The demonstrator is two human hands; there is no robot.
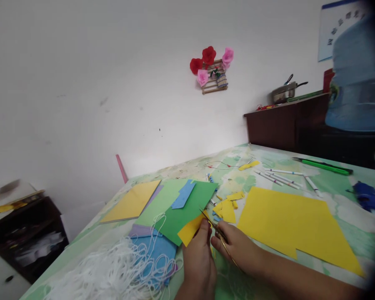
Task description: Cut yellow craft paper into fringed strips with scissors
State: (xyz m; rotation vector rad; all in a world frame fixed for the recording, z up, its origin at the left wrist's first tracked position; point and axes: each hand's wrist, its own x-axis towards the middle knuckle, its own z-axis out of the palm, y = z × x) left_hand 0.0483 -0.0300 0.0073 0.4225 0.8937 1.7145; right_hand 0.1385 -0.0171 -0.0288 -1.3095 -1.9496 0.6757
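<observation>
Between the thumb and fingers of my left hand [201,254] is a small piece of yellow paper [188,231], held above the table. My right hand [237,246] grips a pair of scissors [221,236], its fingers around the gold-coloured handles. The blades point up and left and meet the paper's right edge, close to my left fingertips. Just beyond lie yellow paper scraps [226,209], with some blue bits among them. Under and behind the held piece, green sheets [187,210] carry a blue paper strip [184,195].
A large yellow sheet [293,225] lies right. Tangled white string [103,271] covers the front left over a blue sheet [158,250]. Farther back are several marker pens [276,177], a green utility knife [326,166] and a yellow-orange pad [131,202]. A water jug [358,83] stands at right.
</observation>
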